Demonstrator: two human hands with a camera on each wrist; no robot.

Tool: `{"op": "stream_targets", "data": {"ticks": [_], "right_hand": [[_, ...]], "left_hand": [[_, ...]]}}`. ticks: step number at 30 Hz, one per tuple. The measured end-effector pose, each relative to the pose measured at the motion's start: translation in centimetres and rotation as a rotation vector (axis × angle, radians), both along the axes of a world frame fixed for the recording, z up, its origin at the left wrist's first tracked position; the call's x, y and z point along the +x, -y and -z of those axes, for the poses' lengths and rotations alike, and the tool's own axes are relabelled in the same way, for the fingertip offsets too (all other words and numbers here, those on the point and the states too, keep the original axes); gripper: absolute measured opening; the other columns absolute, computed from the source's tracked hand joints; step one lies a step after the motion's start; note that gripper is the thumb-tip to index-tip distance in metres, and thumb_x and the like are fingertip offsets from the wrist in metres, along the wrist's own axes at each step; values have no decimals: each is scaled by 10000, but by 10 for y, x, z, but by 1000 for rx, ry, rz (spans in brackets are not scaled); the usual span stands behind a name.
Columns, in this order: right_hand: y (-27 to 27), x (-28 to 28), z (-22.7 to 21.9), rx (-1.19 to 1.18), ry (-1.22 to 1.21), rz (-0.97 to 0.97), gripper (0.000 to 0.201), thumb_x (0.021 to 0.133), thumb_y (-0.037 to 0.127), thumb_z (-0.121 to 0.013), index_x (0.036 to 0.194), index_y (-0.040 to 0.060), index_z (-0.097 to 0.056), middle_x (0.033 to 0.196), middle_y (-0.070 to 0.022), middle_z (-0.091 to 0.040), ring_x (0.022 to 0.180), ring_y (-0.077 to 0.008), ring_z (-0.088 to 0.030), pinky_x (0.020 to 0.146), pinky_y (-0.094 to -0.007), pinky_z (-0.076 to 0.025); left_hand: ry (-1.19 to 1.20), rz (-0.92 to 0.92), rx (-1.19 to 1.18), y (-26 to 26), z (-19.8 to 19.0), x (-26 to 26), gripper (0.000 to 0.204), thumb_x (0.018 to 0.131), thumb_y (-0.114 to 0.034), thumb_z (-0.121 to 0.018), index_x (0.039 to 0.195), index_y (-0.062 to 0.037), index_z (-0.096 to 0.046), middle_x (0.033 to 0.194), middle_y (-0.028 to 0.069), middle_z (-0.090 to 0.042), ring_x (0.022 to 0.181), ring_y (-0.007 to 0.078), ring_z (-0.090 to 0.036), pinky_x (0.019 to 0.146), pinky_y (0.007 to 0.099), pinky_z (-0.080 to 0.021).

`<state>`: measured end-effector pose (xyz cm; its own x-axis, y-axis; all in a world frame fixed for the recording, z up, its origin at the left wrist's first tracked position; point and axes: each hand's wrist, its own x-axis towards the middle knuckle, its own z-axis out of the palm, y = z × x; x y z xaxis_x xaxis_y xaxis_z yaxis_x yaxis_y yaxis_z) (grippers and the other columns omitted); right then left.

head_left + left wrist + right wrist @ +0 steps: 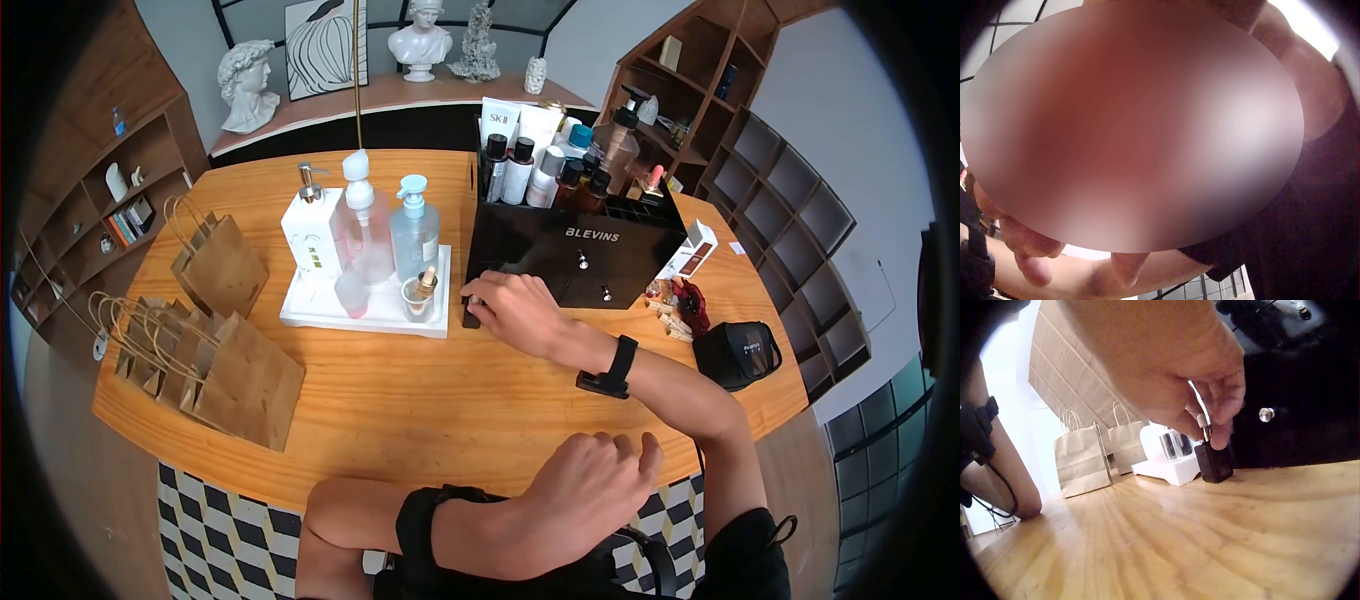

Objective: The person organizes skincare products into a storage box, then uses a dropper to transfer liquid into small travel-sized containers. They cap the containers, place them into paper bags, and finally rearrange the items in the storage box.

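Observation:
My right hand (515, 310) is at the lower left front corner of a black box (530, 240) lettered BLEVINS. In the right wrist view, the fingertips of that hand pinch the silver stem of a small black block (1214, 464), low at the tabletop. A thin white strip shows between the fingers, above the stem. Close by on the left stands a white tray (365, 322) bearing pump bottles and a dropper bottle (420, 292). My left hand (590, 500) is raised near the body, fingers loosely bent, holding nothing; the left wrist view is mostly blurred.
Cosmetic bottles and tubes (520, 170) fill the top of the black box. Brown paper bags (250, 385) stand along the left of the wooden table (400, 400). To the right lie a black pouch (735, 355), a white carton (692, 250) and several small pieces.

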<state>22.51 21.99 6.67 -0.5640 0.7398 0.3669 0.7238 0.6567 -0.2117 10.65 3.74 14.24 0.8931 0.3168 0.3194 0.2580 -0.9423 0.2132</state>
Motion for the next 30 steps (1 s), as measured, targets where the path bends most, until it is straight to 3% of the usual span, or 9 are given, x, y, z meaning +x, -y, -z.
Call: {"op": "stream_targets", "data": {"ticks": [6,12,15,18,19,21,24,30], "right_hand": [[14,3,-32,79,-57,22,205,964,186,-738,1073,12,-753,966,-163,-721,773,-406,-714,650,-480,-574],[4,22,-93,423,-199,28,137,963,137,-724,989,6,-749,917,-155,-692,715,-395,-698,636,-477,-579],[-5,40,-130,547,-166,157,128,957,139,-726,1014,27,-749,992,-155,-681,735,-382,-712,638,-477,-582],[-12,62,-154,584,-30,316,251,971,236,-743,1130,40,-751,1057,-176,-666,880,-409,-723,763,-510,-590],[-12,67,-159,586,-26,321,251,971,236,-743,1130,40,-751,1057,-176,-666,880,-409,-723,763,-510,-590],[-11,74,-166,303,82,468,364,1003,370,-718,1203,67,-741,1073,-176,-658,974,-411,-717,836,-515,-583],[-17,85,-158,241,124,374,436,1023,467,-678,1248,97,-732,1102,-173,-659,1009,-409,-713,873,-505,-579],[-29,93,-158,189,30,249,379,972,369,-771,1194,62,-754,1027,-165,-701,963,-366,-709,857,-474,-558]], "left_hand": [[-11,11,-12,-2,-5,-4,562,869,-178,-727,1347,102,-636,816,143,-689,699,250,-721,582,337,-559],[-11,-6,-30,-6,-5,-5,541,949,-241,-723,1362,94,-617,820,141,-685,723,269,-720,616,359,-572],[-12,-10,-21,-6,-8,-8,543,975,-268,-713,1368,92,-605,815,147,-687,721,281,-721,619,370,-577],[-15,4,-35,-6,-10,-9,550,970,-270,-717,1367,91,-601,811,153,-687,723,287,-723,623,378,-580],[-13,10,-34,-6,-10,-9,550,970,-270,-717,1367,91,-601,811,153,-687,723,287,-723,623,378,-580],[-18,1,-45,-6,-10,-9,549,974,-277,-718,1365,90,-599,812,157,-688,721,289,-724,626,377,-582],[-18,-2,-51,-6,-10,-9,546,979,-286,-719,1360,87,-596,806,157,-687,721,292,-724,631,379,-585],[-49,13,-70,-6,-12,-8,548,994,-297,-713,1359,91,-584,805,167,-686,713,300,-725,624,387,-588]]}}
